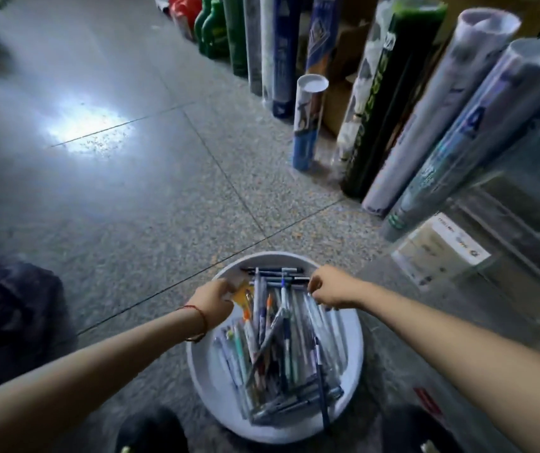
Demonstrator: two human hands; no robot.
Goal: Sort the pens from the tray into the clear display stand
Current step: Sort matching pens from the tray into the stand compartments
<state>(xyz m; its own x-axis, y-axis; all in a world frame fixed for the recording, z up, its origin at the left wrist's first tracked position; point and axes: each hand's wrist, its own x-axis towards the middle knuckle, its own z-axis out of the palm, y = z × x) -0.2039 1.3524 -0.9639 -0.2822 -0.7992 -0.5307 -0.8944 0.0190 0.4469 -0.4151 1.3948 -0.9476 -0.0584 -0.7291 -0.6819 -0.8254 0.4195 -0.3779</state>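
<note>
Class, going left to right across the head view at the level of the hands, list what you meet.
Dark fabric → left hand → pens → right hand → clear stand.

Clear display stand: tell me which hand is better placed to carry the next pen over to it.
Right, probably. The right hand is over the pens on the tray side nearest the clear display stand, which stands to the right. The left hand is at the tray's opposite side.
</note>
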